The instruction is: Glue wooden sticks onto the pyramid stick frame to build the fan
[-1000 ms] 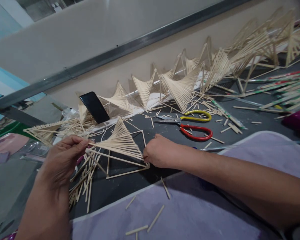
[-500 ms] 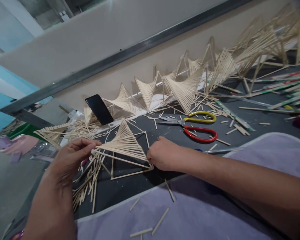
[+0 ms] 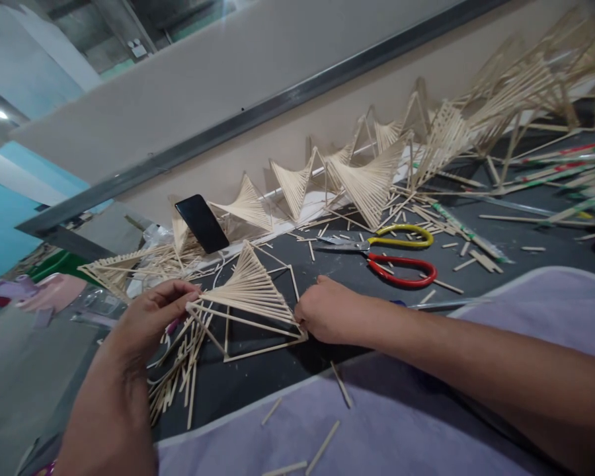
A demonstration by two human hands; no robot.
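A small model of thin wooden sticks [image 3: 252,291] stands on the dark tabletop, its sticks fanned into a twisted, curved surface over a straight-edged frame. At its left corner, the thumb and fingers of my left hand [image 3: 153,314] are closed in a pinch on the stick ends. My right hand [image 3: 332,311] is curled at the opposite corner, fingertips pressed to the ends of the fanned sticks; the hand partly hides what they grip. Loose sticks [image 3: 191,377] lie in a heap below my left hand.
Scissors [image 3: 344,246] with one yellow and one red handle lie open behind my right hand. A phone [image 3: 201,223] leans behind the model. Several similar stick models [image 3: 292,185] line the wall. Bundled sticks [image 3: 575,185] lie at right, and a purple cloth [image 3: 387,423] with cut pieces is nearest me.
The view has shifted slightly, so everything sits a little lower and further right. Both hands keep their places at the model's two corners.
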